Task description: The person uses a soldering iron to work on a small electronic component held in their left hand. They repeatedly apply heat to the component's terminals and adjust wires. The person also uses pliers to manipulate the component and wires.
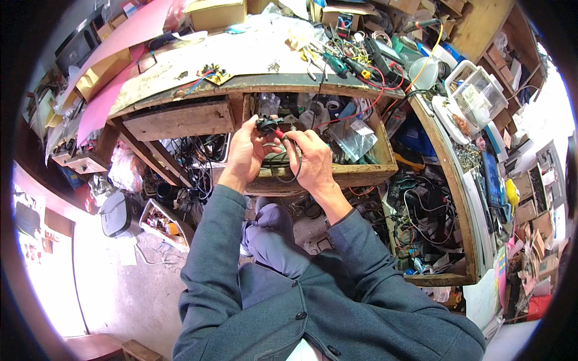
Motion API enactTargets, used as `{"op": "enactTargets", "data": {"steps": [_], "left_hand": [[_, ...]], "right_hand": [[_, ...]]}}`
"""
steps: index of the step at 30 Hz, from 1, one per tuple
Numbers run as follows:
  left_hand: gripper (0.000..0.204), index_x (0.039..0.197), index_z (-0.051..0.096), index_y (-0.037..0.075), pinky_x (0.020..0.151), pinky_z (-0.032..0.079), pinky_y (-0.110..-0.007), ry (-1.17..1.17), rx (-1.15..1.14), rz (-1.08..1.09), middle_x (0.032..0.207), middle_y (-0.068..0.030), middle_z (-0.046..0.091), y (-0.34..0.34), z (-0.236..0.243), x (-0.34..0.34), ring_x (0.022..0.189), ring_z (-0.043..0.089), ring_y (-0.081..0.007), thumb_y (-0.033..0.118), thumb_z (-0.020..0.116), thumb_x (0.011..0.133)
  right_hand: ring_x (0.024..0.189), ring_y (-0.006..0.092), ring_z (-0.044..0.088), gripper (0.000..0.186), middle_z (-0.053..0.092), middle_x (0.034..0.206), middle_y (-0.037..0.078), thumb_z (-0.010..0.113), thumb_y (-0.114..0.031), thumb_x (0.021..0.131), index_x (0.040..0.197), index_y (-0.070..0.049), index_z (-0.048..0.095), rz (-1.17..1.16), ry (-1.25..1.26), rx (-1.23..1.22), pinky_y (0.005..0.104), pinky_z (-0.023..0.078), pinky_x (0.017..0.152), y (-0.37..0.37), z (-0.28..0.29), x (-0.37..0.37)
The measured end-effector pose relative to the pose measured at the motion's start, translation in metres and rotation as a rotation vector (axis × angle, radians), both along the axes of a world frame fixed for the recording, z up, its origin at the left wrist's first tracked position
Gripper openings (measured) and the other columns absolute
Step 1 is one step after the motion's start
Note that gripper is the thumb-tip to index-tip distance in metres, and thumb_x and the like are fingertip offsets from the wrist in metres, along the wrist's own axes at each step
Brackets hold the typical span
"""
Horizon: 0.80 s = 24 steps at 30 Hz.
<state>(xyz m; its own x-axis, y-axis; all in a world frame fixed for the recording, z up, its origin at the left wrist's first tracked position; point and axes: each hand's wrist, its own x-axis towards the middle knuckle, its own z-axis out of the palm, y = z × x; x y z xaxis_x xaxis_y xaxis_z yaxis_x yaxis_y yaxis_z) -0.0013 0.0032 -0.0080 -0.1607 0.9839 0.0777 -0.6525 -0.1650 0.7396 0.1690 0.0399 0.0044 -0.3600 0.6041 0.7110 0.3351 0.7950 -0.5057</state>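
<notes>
Head view: L hand [243, 154] held small black part [267, 126], fingers curled round it, above pulled-out wooden drawer [343, 175], near front edge of surface [150, 89]. R hand [313, 159] in narrow grip, apparently on red piece [279, 133] right beside the part; dark lead [285, 182] looped below. Exact contact unclear. Step in hand prob. fiddling w/ the part's connection; next move called for steady L, small precise R fingertip work.
</notes>
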Motion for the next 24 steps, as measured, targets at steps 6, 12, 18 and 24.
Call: {"op": "enactTargets", "data": {"steps": [6, 12, 18, 24], "left_hand": [[0.038, 0.129, 0.059, 0.004, 0.075, 0.058, -0.037, 0.074, 0.040, 0.033, 0.103, -0.0116, 0.070, -0.001, 0.003, 0.006, 0.088, 0.067, -0.0209, 0.031, 0.047, 0.105], [0.028, 0.124, 0.062, 0.004, 0.069, 0.059, -0.032, 0.173, 0.055, 0.119, 0.099, -0.0095, 0.071, -0.002, 0.001, 0.010, 0.082, 0.067, -0.0159, 0.009, 0.062, 0.097], [0.026, 0.122, 0.065, 0.005, 0.063, 0.057, -0.029, 0.234, 0.087, 0.225, 0.095, -0.0087, 0.070, -0.005, 0.001, 0.015, 0.076, 0.066, -0.0139, 0.009, 0.064, 0.096], [0.021, 0.117, 0.065, 0.004, 0.062, 0.056, -0.029, 0.247, 0.100, 0.237, 0.093, -0.0083, 0.071, -0.006, 0.000, 0.015, 0.075, 0.066, -0.0142, 0.010, 0.064, 0.096]], "right_hand": [[0.070, 0.0361, 0.065, 0.010, 0.061, 0.081, 0.014, 0.069, -0.014, 0.091, 0.099, -0.010, 0.069, -0.032, 0.020, -0.014, 0.0434, 0.051, 0.059, 0.003, -0.001, -0.001], [0.070, 0.0354, 0.065, 0.011, 0.061, 0.081, 0.015, 0.069, -0.013, 0.090, 0.100, -0.009, 0.070, 0.001, 0.007, -0.010, 0.0424, 0.051, 0.060, 0.004, -0.002, 0.000], [0.070, 0.0333, 0.065, 0.014, 0.062, 0.081, 0.015, 0.070, -0.010, 0.088, 0.102, -0.006, 0.069, 0.078, 0.036, 0.020, 0.0405, 0.052, 0.062, 0.002, -0.001, 0.002], [0.074, 0.0326, 0.066, 0.016, 0.065, 0.085, 0.015, 0.071, -0.005, 0.086, 0.101, -0.002, 0.069, 0.102, 0.025, 0.001, 0.0387, 0.052, 0.064, -0.001, 0.001, 0.005]]}}
